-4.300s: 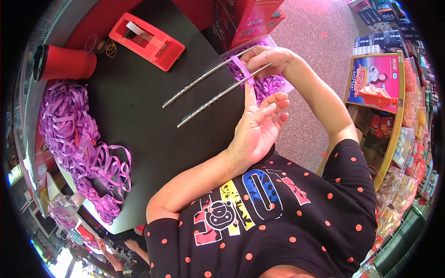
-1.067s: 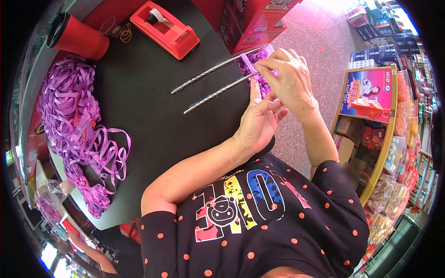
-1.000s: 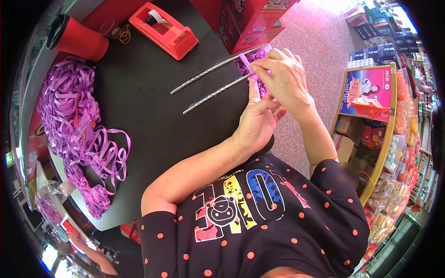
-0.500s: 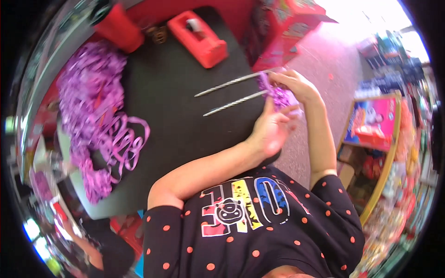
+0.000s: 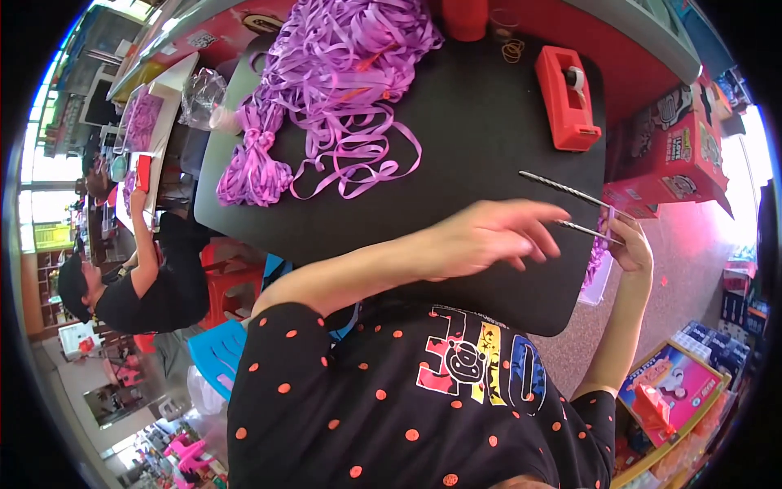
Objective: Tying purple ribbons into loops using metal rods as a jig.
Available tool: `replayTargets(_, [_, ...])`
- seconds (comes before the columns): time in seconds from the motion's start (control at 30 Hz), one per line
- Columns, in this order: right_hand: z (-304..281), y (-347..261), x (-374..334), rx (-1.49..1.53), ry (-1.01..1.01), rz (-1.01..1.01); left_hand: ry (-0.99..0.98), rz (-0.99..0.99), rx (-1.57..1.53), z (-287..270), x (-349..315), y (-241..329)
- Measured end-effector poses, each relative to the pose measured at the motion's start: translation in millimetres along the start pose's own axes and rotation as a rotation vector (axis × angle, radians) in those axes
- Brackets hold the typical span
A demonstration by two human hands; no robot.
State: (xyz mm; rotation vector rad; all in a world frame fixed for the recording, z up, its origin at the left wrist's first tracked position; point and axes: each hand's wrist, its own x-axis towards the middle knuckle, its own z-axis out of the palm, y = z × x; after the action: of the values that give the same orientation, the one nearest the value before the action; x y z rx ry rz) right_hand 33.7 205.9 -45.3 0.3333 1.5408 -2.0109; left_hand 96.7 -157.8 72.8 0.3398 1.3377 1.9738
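Observation:
My right hand point(image 5: 632, 244) is closed around the base of two thin twisted metal rods point(image 5: 562, 187), which point left over the table's right edge. Purple ribbon point(image 5: 597, 265) is gathered about the rods at that hand and hangs below it. Over the table, my left hand point(image 5: 493, 238) has its fingers apart and holds nothing; its fingertips overlap the lower rod in view, and I cannot tell whether they touch it. A large loose heap of purple ribbon point(image 5: 346, 61) lies at the table's far left, with trailing loops and a tied bunch point(image 5: 257, 167) beside it.
On the dark table point(image 5: 481, 122) stand a red tape dispenser point(image 5: 564, 106), a red container point(image 5: 466, 18) and a small clear cup point(image 5: 505, 24) near tan rings. A red printed box point(image 5: 672, 155) is beyond the right edge. Another person point(image 5: 155, 269) sits at the left near a blue chair point(image 5: 218, 357).
My left hand has come away from the ribbon at the rods' base, moving left with fingers spread. The right hand still holds the rods. The view has swung left, showing more of the room.

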Motion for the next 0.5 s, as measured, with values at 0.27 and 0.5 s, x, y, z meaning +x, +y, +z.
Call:
replayTargets(0.27, [-57.0,7.9,-9.6,-0.095,0.108,0.014,1.156,0.331,0.845,-93.0,-128.5,-11.7])
replayTargets(0.5, [-97.9,38.5,-36.7,-0.09,0.305,-0.001,1.416,0.173,0.896,-120.1,-152.0,-31.3])
